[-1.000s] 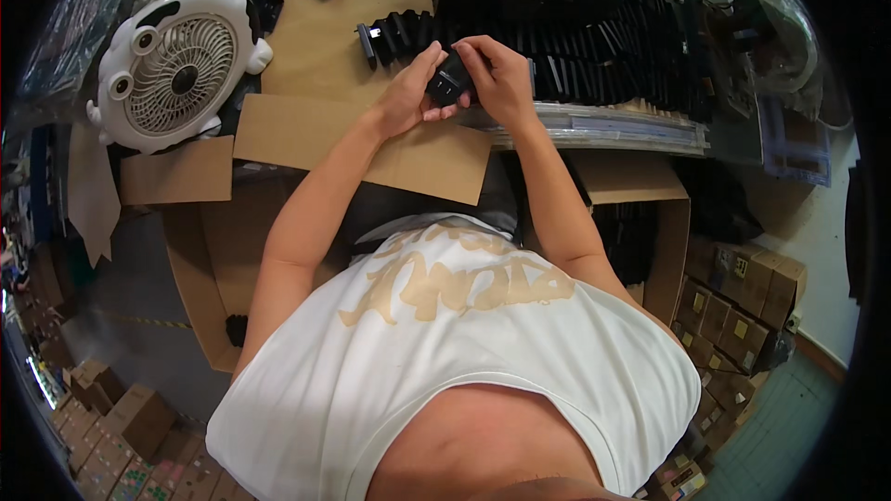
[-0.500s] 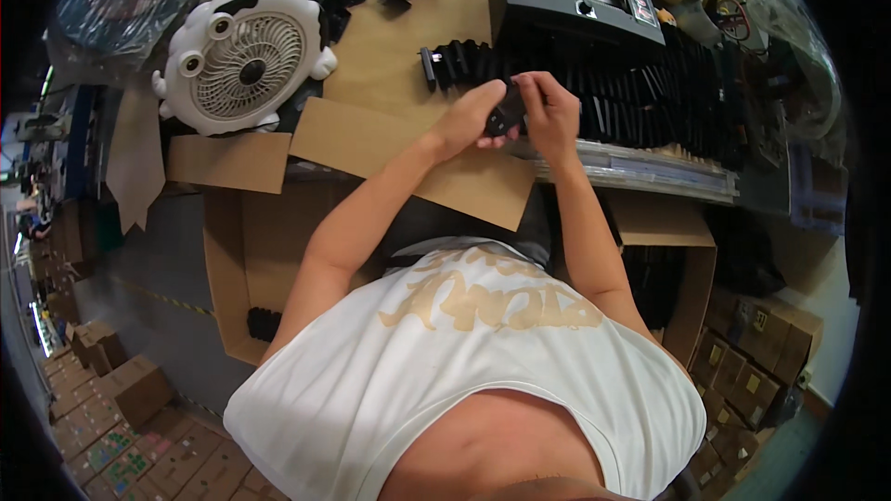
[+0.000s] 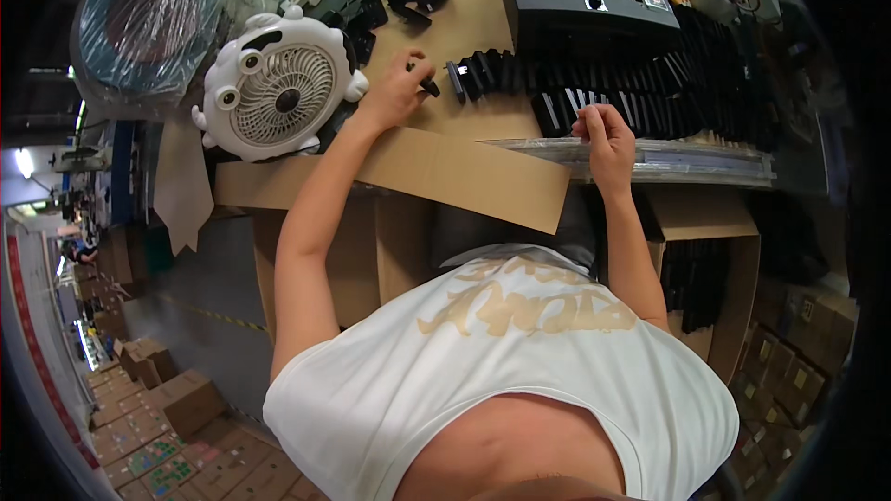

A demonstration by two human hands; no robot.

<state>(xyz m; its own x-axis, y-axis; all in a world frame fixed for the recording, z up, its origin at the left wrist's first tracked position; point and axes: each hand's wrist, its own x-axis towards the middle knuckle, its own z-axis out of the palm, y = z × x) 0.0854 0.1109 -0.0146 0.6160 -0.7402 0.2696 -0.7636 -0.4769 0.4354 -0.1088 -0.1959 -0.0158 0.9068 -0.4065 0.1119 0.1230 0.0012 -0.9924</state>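
Observation:
My left hand (image 3: 395,93) is closed around a small black plastic part (image 3: 428,85), over the cardboard-covered bench to the right of the white fan. Most of that part is hidden by the fingers. Farther right, my right hand (image 3: 609,141) has its thumb and fingertips pinched together in front of the rows of black parts (image 3: 631,107); whatever is between the fingertips, if anything, is too small to make out. Behind those rows stands a dark tape dispenser (image 3: 594,14) with a lit display.
A white animal-shaped fan (image 3: 278,97) stands at the left, a few loose black pieces (image 3: 413,5) behind it. A cardboard flap (image 3: 464,172) lies along the bench's front edge. Open cartons (image 3: 705,218) sit below, and a plastic-wrapped roll (image 3: 148,23) is at the far left.
Both hands were together on the black part; they have parted. My left hand has carried the part left toward the fan, while my right has drawn back toward the bench edge. The view has shifted.

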